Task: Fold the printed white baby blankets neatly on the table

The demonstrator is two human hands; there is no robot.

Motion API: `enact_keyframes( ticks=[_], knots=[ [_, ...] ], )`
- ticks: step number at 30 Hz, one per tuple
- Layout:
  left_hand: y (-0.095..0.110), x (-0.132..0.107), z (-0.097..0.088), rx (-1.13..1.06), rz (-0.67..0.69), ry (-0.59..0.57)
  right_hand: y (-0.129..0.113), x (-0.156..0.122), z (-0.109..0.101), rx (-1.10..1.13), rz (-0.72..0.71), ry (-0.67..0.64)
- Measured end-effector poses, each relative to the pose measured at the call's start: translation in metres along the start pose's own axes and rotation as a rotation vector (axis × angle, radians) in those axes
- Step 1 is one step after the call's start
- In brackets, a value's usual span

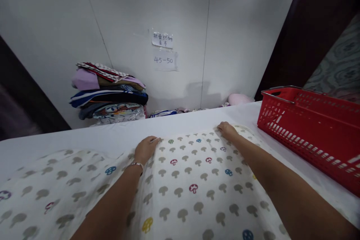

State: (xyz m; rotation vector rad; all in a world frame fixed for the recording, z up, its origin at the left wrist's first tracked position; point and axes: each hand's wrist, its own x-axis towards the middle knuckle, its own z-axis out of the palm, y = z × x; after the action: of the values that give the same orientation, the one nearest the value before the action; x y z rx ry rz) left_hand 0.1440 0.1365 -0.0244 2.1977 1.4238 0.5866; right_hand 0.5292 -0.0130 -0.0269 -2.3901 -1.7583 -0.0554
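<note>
A white cloth (194, 172) printed with grey, red, blue, green and yellow mushrooms is spread over the white table. My left hand (146, 150), with a bracelet at the wrist, is closed on the far edge of the cloth near the middle. Further right, my right hand (227, 132) pinches the same far edge. Between the two hands the cloth lies fairly smooth. Left of my left arm it spreads out in loose, wavy folds, and its near part runs out of view at the bottom.
A red plastic basket (309, 131) with metal handles stands on the right of the white table (118, 137). Beyond the far edge rise a stack of folded clothes (109, 92) and a pink item (240, 99). Paper signs (165, 60) hang on the wall behind.
</note>
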Motion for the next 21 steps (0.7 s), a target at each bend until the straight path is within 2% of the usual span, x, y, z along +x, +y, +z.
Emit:
enact_keyframes(
  ticks=[7,13,17,21],
  knots=[
    [0.001,-0.001,0.002,0.021,-0.005,0.033,-0.005,0.007,0.004,-0.020,0.114,0.091],
    [0.001,-0.001,0.003,0.095,0.030,0.047,-0.006,0.010,0.011,0.001,0.147,0.062],
    [0.000,0.000,0.003,0.116,0.030,0.053,0.011,0.005,0.004,0.006,0.149,0.028],
    [-0.001,0.002,0.004,0.139,0.005,0.045,0.040,-0.004,-0.006,-0.022,0.259,-0.012]
  ],
)
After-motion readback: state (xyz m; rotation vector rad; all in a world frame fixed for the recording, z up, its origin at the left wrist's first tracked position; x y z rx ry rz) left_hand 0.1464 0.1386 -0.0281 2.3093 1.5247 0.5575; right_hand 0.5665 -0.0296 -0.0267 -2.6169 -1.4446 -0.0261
